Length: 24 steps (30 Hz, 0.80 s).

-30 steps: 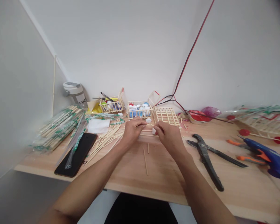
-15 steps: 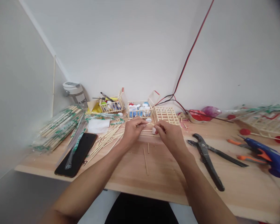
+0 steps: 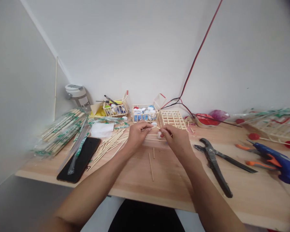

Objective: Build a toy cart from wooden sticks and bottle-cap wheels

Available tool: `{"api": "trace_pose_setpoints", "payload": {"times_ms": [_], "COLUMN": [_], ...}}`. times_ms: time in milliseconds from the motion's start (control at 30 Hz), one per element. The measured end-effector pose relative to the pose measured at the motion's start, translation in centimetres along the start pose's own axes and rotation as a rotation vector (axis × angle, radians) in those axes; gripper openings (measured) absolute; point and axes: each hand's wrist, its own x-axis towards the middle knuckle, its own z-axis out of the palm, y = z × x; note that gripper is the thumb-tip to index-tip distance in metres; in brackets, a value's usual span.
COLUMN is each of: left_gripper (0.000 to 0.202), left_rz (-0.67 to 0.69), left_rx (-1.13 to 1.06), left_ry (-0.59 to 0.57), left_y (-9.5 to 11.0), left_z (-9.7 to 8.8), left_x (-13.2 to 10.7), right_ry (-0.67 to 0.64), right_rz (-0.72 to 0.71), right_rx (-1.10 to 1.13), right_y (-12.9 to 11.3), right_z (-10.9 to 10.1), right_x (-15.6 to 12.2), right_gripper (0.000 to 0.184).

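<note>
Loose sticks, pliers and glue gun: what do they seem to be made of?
The loose sticks look like bare wood or bamboo: pale, matte, unpainted. The pliers look like dark, dull metal with pale worn patches. The glue gun is probably smooth plastic, evenly blue with an orange trigger.

sticks (image 3: pixel 112 140): matt wood | phone (image 3: pixel 83 161): smooth, glossy | pliers (image 3: pixel 212 159): metal (scuffed-looking)

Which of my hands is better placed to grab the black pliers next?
Probably your right hand: the black pliers lie just to its right. Your left hand is farther off, with the right one in between. Both hands' fingers are pinched together, though.
</note>
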Motion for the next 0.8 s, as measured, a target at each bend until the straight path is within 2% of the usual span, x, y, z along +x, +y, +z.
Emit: {"api": "trace_pose_setpoints", "payload": {"times_ms": [167, 333, 800], "left_gripper": [0.016, 0.017, 0.019], "left_rz": [-0.032, -0.062, -0.002], "left_rx": [-0.01, -0.014, -0.048], "left_ry": [0.002, -0.008, 0.008], "left_y": [0.07, 0.31, 0.02], "left_z": [-0.05, -0.2, -0.08], "left_x": [0.05, 0.09, -0.01], "right_ry": [0.015, 0.026, 0.064], "right_rz": [0.006, 0.025, 0.038], "right_rx": [-0.01, 0.012, -0.013], "right_y": [-0.08, -0.02, -0.11], "right_z": [-0.06, -0.18, 0.12], "right_x": [0.1, 0.06, 0.04], "right_gripper": [0.029, 0.022, 0.017]}}
